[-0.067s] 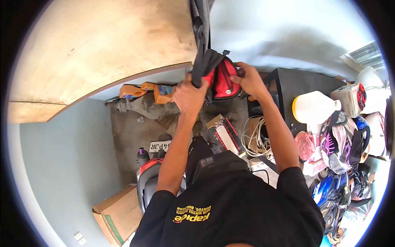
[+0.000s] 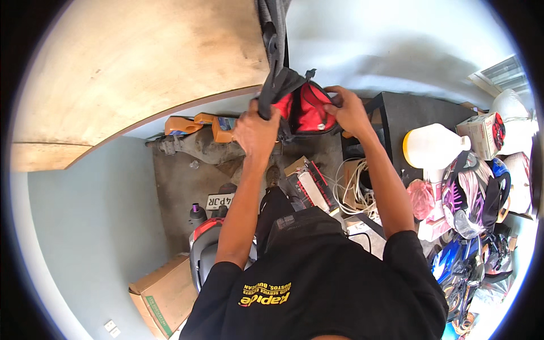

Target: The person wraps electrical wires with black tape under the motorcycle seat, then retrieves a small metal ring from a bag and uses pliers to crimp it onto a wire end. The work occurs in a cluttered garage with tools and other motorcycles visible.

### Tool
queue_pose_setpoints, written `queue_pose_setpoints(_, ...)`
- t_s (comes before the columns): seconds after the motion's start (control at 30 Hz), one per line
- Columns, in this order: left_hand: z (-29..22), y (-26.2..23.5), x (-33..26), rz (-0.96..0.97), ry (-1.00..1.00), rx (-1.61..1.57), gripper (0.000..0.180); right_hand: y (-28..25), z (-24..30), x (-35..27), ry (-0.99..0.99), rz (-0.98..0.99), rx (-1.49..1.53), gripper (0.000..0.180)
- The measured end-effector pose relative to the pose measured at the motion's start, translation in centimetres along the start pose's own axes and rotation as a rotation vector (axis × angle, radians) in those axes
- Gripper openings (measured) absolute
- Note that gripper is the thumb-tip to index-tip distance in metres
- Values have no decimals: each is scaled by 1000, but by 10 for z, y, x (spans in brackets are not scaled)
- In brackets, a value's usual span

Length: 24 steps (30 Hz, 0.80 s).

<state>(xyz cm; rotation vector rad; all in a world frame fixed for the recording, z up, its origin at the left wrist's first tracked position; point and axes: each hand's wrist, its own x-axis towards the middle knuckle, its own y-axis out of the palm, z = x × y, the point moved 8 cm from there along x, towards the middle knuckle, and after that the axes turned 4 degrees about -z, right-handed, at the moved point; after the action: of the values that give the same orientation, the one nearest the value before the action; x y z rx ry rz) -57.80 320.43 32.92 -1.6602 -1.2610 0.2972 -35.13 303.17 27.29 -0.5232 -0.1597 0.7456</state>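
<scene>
A grey-and-black bag (image 2: 313,111) with a red lining hangs beside the wooden panel, its zipped mouth spread apart. My left hand (image 2: 256,129) is closed on the bag's left edge, next to a dark strap (image 2: 267,93). On the opposite side, my right hand (image 2: 344,111) pinches the bag's right rim between thumb and fingers. The red inside faces me between the two hands. Whatever lies deeper in the bag is in shadow.
The wooden panel (image 2: 147,62) overhangs at upper left. Orange bottles (image 2: 224,130) stand behind a metal part. Below me are a motorcycle (image 2: 207,249) and a cardboard box (image 2: 161,294). At right, a black cabinet (image 2: 413,122) carries a white jug (image 2: 433,146); coiled cable (image 2: 354,190) lies beside it.
My left hand has shifted slightly left with the bag's edge. The bag's mouth is wider, and more of the red lining shows.
</scene>
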Motion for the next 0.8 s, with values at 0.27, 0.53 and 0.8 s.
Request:
queue_pose_setpoints(0.27, -13, 7, -7, -71, 91, -169, 29, -56, -27, -50, -25, -248, -257, 55)
queue_pose_setpoints(0.53, -19, 20, -5, 115, 180, -363, 23, -37, 104, -52, -484, -337, -510, 36)
queue_pose_setpoints(0.8, -2, 6, 4, 14, 73, -393, 20, 95, 15, 16, -174, 452, -646, 31)
